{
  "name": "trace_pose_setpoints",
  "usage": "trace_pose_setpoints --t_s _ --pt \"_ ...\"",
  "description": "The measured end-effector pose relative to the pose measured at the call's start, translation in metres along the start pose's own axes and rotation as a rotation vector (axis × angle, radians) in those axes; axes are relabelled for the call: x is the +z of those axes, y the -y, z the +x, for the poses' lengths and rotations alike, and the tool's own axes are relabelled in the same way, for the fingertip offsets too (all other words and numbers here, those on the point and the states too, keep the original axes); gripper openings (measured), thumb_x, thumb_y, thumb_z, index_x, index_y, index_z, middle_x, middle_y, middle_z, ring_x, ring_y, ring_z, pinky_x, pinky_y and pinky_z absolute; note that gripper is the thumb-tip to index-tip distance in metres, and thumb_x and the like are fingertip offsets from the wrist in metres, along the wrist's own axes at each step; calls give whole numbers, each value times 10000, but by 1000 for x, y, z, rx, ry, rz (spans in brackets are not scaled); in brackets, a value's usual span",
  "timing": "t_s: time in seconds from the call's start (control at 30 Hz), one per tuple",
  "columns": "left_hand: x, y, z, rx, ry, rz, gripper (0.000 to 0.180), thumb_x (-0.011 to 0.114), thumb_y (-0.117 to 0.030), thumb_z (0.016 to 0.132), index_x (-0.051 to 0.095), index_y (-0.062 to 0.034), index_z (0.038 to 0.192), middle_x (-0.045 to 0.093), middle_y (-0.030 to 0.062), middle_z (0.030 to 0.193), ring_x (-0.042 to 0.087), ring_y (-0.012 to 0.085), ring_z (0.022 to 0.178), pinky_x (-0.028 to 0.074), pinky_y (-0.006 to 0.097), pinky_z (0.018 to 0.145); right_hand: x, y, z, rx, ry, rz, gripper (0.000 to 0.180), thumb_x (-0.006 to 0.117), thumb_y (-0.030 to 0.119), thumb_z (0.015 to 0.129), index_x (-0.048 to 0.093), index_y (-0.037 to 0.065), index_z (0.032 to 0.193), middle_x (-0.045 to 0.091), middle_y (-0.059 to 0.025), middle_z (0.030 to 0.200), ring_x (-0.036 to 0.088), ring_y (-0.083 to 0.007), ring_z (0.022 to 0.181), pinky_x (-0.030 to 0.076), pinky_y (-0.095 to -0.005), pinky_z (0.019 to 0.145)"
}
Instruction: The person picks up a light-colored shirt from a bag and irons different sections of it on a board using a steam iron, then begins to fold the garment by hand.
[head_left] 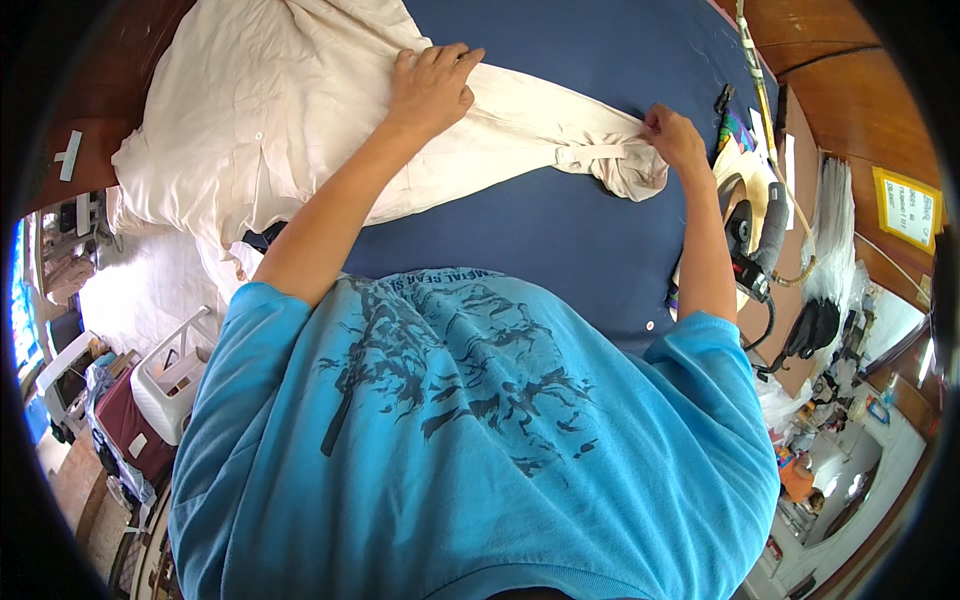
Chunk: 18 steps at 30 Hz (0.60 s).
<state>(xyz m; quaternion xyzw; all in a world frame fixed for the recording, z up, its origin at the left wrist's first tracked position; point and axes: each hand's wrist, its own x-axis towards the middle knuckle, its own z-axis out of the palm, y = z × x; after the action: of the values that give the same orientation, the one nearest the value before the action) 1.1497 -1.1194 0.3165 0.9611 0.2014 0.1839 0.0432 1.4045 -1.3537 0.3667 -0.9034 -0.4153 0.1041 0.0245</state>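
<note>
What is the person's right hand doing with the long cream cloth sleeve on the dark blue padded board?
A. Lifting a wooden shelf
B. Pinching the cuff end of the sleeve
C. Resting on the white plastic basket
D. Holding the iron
B. The right hand pinches the cuff end of the cream cloth sleeve on the dark blue padded board, while the left hand presses flat on the garment; the iron stands untouched beside the board.

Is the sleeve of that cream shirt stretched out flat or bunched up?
Stretched out: the sleeve runs straight between left hand and right hand; only its cuff end is rumpled.

Cream shirt (270, 110) top beyond frame
</note>
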Motion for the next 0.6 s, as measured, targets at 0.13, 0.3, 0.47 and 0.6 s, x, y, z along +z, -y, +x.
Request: trace_pose_setpoints --t_s 0.13,0.3,0.47,0.6 --pt "-22 -44 -22 138 -5 -168 434 572 -317 768 537 -155 1169 550 4 1077 511 157 990 325 478 900 4 43 -1 -179 -215 86 157 565 64 742 603 57 894 612 -117 931 585 -292 910 471 -360 744" --pt "-15 -73 -67 259 161 -205 333 604 -262 747 568 -144 1055 547 6 909 524 157 897 340 428 877 45 101 -5 -385 -108 546 167 524 0 757 617 29 893 603 -128 867 568 -303 838 461 -373 749" --pt "-36 -61 -64 278 468 -314 200 562 -136 733 598 -125 930 546 9 857 536 163 864 366 364 811 55 88 -2 -388 -247 306 234 511 -2 771 610 74 970 569 -106 1016 510 -303 923 413 -397 822" --pt "-34 -55 -101 198 333 -388 151 559 -135 718 588 -117 865 540 31 857 526 182 849 369 366 790 63 75 -21 -461 -310 166 319 510 34 789 560 118 1093 501 -94 1156 466 -296 1048 369 -423 886"
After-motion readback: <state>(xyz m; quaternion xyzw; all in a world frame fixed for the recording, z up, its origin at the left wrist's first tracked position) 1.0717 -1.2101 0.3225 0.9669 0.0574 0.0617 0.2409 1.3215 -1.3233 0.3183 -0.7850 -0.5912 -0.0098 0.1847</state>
